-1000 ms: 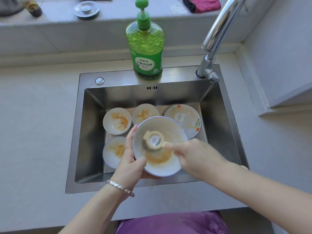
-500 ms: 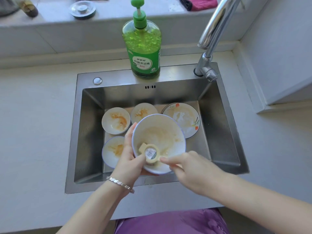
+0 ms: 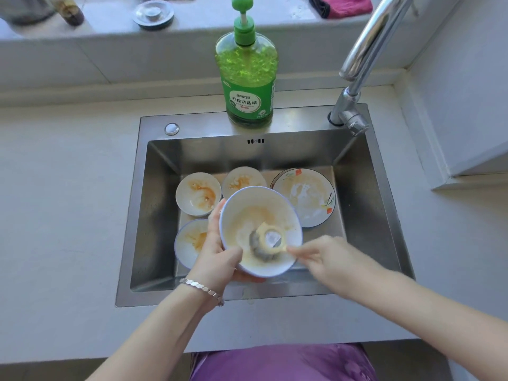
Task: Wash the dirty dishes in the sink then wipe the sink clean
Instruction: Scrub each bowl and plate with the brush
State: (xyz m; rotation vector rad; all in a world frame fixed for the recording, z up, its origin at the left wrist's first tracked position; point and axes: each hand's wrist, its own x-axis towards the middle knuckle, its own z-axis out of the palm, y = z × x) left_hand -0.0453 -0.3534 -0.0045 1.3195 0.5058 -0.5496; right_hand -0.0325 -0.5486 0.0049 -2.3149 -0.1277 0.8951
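We hold the bowl (image 3: 255, 213) tilted over the near middle of the sink (image 3: 362, 204). Our left hand (image 3: 220, 251) grips its left rim, thumb hooked inside, and our blurred right hand (image 3: 330, 259) appears to pinch the handle of the scrubber (image 3: 268, 242) pressed into the bowl's bottom. If that one-sided grip is slick, a hard scrub could twist the bowl loose onto the small dish (image 3: 189, 242) just below or the plate (image 3: 305, 198) beyond, chipping them.
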